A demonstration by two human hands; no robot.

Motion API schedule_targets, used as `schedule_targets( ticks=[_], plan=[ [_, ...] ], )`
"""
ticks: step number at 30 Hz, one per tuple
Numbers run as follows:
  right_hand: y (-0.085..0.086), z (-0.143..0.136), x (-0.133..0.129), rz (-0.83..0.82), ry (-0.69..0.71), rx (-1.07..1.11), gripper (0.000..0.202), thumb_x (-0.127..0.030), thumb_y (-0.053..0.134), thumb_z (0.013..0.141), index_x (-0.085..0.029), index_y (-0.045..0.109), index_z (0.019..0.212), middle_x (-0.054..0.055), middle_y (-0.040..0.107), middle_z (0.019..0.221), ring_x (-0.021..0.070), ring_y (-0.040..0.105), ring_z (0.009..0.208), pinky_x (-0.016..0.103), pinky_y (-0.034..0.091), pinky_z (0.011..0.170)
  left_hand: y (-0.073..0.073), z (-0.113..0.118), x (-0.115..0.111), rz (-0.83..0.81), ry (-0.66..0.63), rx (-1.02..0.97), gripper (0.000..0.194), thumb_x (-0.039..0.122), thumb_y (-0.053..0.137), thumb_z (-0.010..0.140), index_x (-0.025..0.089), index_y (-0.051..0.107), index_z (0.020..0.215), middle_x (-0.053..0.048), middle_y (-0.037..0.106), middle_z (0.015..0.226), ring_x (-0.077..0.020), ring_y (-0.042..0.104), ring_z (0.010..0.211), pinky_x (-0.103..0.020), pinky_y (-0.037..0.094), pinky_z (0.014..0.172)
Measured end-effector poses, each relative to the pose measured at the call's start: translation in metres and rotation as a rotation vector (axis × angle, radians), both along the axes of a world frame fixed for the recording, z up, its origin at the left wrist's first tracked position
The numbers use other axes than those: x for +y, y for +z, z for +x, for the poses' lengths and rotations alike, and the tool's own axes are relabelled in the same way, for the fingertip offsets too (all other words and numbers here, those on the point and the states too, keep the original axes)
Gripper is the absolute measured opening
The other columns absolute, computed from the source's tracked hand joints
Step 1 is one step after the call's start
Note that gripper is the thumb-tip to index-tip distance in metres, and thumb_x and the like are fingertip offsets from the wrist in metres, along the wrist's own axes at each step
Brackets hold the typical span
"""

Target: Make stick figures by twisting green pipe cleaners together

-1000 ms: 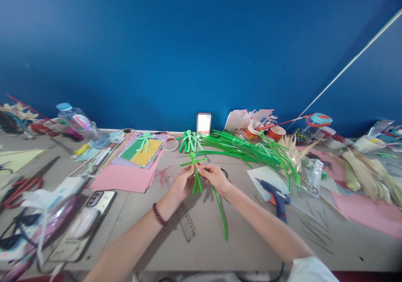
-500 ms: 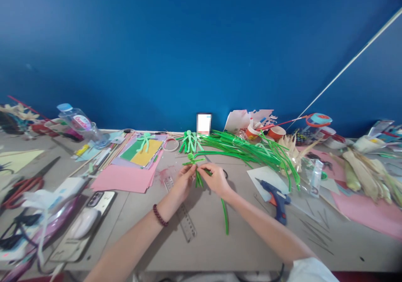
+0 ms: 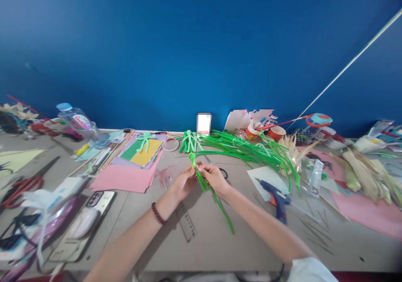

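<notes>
Green fuzzy-wire figure (image 3: 193,161) is pinched at its middle by fingertips of L hand (image 3: 185,184) & R hand (image 3: 215,180), above grey table (image 3: 245,248). Its round top is pointed away, its legs back & a bit R. It's touched by both hands; neither's clearly nearer. Long green fuzzy strand (image 3: 226,216) is seen below R wrist.

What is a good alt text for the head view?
Left hand and right hand hold twisted green stems over a cluttered grey table. Behind are small green figures and a stem pile; a glue gun lies at right.
</notes>
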State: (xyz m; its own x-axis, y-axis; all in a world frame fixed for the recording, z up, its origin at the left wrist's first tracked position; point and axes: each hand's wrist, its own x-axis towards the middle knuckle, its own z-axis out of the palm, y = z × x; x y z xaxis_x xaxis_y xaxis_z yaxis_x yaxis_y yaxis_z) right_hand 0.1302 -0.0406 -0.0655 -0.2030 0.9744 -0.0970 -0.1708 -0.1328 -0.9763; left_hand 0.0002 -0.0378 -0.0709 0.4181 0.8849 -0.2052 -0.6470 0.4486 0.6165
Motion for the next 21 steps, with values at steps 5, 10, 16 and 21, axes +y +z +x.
schedule_targets(
  ticks=[5,10,16,21],
  plan=[
    [0.004,0.002,0.0,-0.016,0.007,0.022,0.036,-0.053,0.068,0.064,-0.017,0.061,0.065,-0.007,0.043,0.044,0.0055,0.031,0.038,0.02,0.023,0.039,0.002,0.001,0.001,0.02,0.031,0.048,0.025,0.031,0.074,0.067,0.015,0.07,0.086,-0.005,0.07,0.081,-0.0181,0.063,0.082,-0.027,0.045,0.076],
    [0.005,0.008,0.002,0.365,-0.132,-0.321,0.021,-0.036,0.059,0.077,-0.017,0.068,0.073,0.004,0.068,0.071,0.016,0.058,0.065,0.026,0.044,0.061,0.0,0.004,0.001,0.087,0.208,0.159,0.019,0.029,0.076,0.064,0.017,0.07,0.077,-0.003,0.069,0.079,-0.014,0.06,0.074,-0.023,0.042,0.066],
    [0.005,0.01,-0.005,0.738,-0.144,-0.766,0.021,-0.025,0.05,0.087,-0.019,0.069,0.08,0.005,0.069,0.077,0.0168,0.061,0.072,0.026,0.043,0.067,-0.005,0.005,0.002,0.148,0.31,0.247,0.019,0.026,0.081,0.057,0.016,0.069,0.068,0.001,0.065,0.067,-0.0103,0.056,0.065,-0.023,0.04,0.067],
    [0.002,0.011,-0.005,0.776,-0.137,-0.726,0.022,-0.025,0.047,0.09,-0.021,0.068,0.086,0.005,0.069,0.083,0.0169,0.062,0.077,0.025,0.045,0.071,-0.002,0.003,0.002,0.162,0.269,0.194,0.021,0.029,0.081,0.058,0.014,0.07,0.069,-0.002,0.067,0.071,-0.0124,0.057,0.071,-0.024,0.042,0.071]
  ],
)
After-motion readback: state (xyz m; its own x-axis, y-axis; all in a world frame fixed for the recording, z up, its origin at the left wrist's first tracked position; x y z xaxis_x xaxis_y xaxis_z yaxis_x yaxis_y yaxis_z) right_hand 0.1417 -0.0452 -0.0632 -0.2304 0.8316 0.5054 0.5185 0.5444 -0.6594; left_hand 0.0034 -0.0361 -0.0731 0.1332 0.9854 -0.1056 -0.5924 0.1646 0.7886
